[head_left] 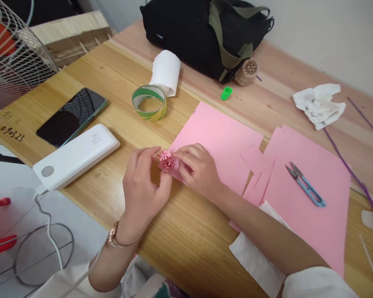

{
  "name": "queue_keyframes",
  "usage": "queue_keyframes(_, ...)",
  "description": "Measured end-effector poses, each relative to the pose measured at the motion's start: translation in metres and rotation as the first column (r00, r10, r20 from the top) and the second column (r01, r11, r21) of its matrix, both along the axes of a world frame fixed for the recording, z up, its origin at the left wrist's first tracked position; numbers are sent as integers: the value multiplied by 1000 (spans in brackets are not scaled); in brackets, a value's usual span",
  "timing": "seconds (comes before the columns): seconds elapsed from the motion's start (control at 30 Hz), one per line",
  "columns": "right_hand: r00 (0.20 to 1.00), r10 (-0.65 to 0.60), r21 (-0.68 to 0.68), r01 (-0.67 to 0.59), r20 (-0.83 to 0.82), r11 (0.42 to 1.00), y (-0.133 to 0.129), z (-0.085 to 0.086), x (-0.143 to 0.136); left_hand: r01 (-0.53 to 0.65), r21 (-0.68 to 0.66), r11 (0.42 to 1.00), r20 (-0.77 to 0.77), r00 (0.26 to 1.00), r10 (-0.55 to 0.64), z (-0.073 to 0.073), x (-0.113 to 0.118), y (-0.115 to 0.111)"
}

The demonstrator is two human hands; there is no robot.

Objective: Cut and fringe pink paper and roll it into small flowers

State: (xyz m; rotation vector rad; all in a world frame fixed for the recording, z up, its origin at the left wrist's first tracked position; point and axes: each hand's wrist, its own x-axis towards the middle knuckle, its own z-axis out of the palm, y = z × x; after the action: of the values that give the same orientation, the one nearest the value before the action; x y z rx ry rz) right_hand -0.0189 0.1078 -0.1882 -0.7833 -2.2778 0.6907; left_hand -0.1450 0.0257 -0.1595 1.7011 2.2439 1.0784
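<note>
A small pink paper flower point(167, 160) with fringed petals is held between my two hands, just over the near-left edge of a pink paper sheet point(217, 136). My left hand point(146, 182) grips it from the left, thumb below and fingers above. From the right, the thumb and fingertips of my right hand point(197, 167) pinch at its petals. Pink paper pieces and another pink sheet point(311, 231) lie to the right. Blue-handled thread snips point(306, 184) rest on that sheet, away from both hands.
Left of my hands are a white power bank point(76, 157) with a cable and a phone point(71, 116). Tape point(149, 103), a white paper roll point(166, 70), a green cap point(226, 93) and a black bag point(192, 37) stand behind. Crumpled tissue point(320, 105) lies right; a fan point(12, 62) left.
</note>
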Motion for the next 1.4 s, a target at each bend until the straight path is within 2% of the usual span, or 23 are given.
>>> queue_keyframes(0.2, 1000, 16, 9, -16, 27, 1000, 0, 0, 0, 1, -49, 999, 31, 1000, 1, -4, 0, 0)
queue_keyframes(0.8, 998, -40, 7, 40, 40, 999, -1, 5, -2, 38, -35, 999, -55, 998, -40, -5, -2, 2)
queue_keyframes(1.4, 995, -26, 4, 25, 97, 1000, -1, 4, -3, 13, -57, 998, -15, 1000, -14, -8, -3, 1)
